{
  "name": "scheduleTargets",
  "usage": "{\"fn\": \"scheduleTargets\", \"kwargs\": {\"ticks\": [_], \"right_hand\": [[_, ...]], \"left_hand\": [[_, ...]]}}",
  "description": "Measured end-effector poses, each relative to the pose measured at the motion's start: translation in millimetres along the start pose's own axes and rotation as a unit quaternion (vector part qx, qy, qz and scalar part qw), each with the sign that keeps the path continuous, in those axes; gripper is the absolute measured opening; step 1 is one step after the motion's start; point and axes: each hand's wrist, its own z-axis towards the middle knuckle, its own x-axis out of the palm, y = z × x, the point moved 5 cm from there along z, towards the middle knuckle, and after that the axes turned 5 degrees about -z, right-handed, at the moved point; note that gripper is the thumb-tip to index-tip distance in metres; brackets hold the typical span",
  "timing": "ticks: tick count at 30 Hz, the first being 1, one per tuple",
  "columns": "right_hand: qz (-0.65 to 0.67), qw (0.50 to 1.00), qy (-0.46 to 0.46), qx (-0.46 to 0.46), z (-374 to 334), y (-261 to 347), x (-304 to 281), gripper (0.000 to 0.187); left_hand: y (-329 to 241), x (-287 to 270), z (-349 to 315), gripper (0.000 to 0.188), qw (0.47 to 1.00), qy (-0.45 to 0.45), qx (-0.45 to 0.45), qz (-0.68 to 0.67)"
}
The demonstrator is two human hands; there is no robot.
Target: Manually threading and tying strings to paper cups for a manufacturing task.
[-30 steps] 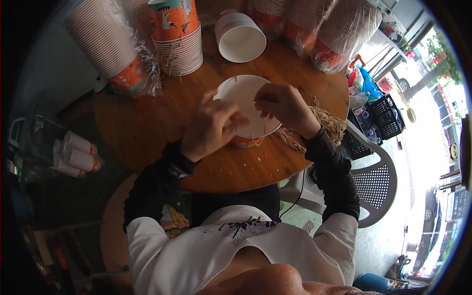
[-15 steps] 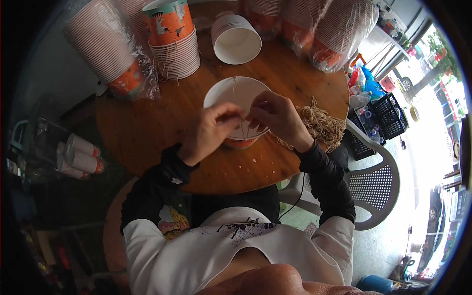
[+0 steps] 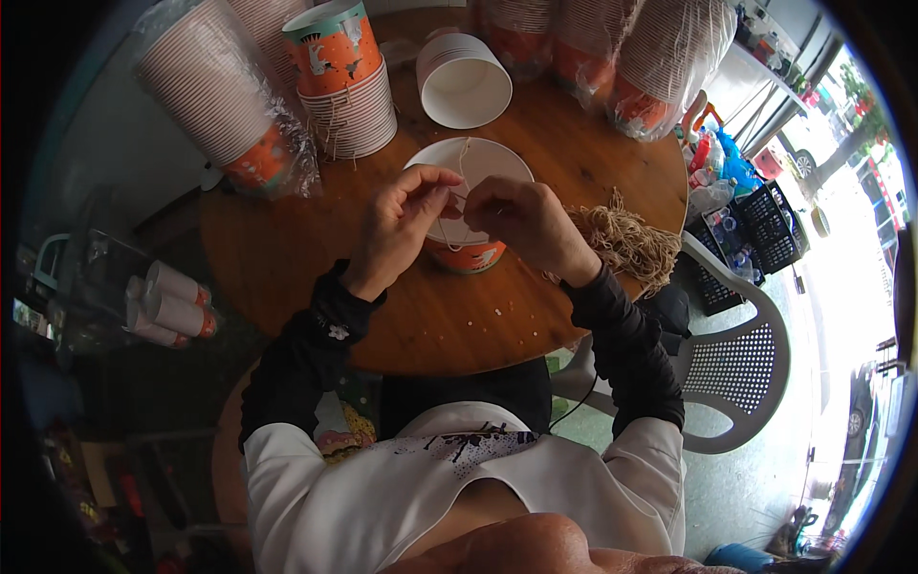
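An orange and white paper bucket [image 3: 473, 258] stands on the table just beyond me, its white mouth facing up. A thin beige string [image 3: 463, 160] runs from its far rim, and a loop hangs over the near rim. Above the mouth, my left hand [image 3: 400, 218] pinches the string between thumb and fingers. My right hand [image 3: 535, 222] is closed close beside it, fingertips bent down on the string. The exact grip there is partly hidden. To the right of my right hand lies a tangled heap of beige strings [image 3: 626, 239].
Stacked paper buckets [image 3: 349, 110] with strings hanging from them stand at the far left, beside a plastic-wrapped stack [image 3: 206, 86]. A white bucket [image 3: 465, 91] lies tipped behind. More wrapped stacks [image 3: 674, 62] stand far right. A grey chair [image 3: 732, 373] is beside the round wooden table [image 3: 287, 258].
My hands have risen slightly and drawn the string up. A loop now shows below them over the bucket's near rim. The view has shifted a little.
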Motion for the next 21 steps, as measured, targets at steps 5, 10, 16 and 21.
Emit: {"fn": "scheduleTargets", "kwargs": {"ticks": [5,10,16,21], "right_hand": [[-0.14,0.97,-0.14,-0.14,-5,13,-4,0.013],[-0.16,0.951,-0.178,-0.197,-5,19,-6,0.015],[-0.149,0.951,-0.185,-0.2,-6,17,-8,0.015],[-0.086,0.972,-0.156,-0.151,-6,13,-9,0.017]], "left_hand": [[4,-4,1,0.018,0.983,-0.011,-0.095,-0.158],[4,9,2,0.018,0.982,0.052,-0.178,0.03],[15,7,0,0.017,0.988,0.014,-0.153,-0.021],[17,4,-1,0.016,0.984,0.024,-0.172,-0.051]]}}
